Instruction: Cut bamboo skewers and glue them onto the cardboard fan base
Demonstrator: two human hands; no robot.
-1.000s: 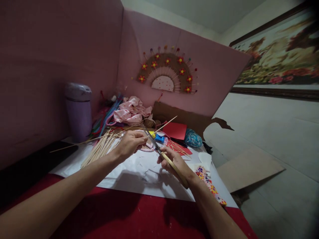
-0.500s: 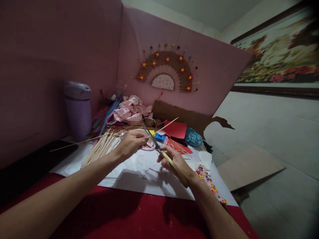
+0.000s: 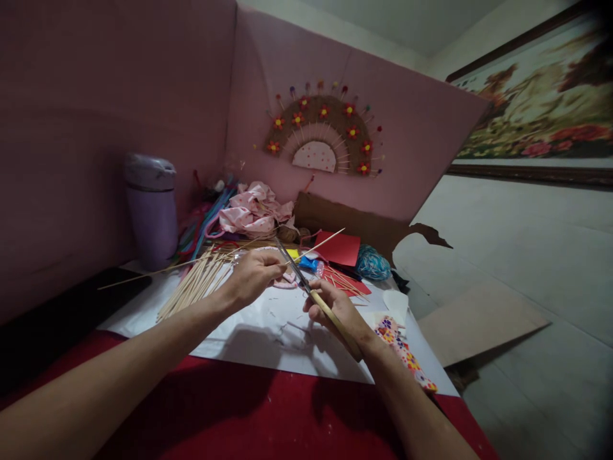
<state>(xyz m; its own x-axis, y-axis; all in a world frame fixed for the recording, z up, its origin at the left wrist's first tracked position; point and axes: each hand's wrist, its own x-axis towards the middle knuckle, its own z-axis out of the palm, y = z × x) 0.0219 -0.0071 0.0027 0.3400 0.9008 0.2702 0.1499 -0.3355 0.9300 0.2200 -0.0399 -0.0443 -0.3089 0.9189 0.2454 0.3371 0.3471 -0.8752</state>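
My left hand (image 3: 256, 275) pinches a thin wooden skewer (image 3: 322, 242) that slants up to the right, its pointed tip free in the air. Wrapped around the yellow handles of a pair of scissors (image 3: 330, 313) is my right hand (image 3: 338, 313). The scissor blades point up and left and cross the skewer just right of my left fingers. Whether the blades press on the wood I cannot tell. Under both hands lies a white sheet (image 3: 239, 348) with small dark scraps on it. A pile of skewers (image 3: 194, 284) rests left of my left hand.
A purple tumbler (image 3: 152, 214) stands at the left. Behind my hands are crumpled pink cloth (image 3: 256, 207), red paper (image 3: 339, 248), blue yarn (image 3: 373, 263) and brown cardboard (image 3: 349, 220). Floral pieces (image 3: 405, 351) lie at the right. A flowered half-round decoration (image 3: 323, 112) hangs on the pink panel.
The whole view has shifted very slightly. Both hands, the skewer and the scissors keep nearly the same pose.
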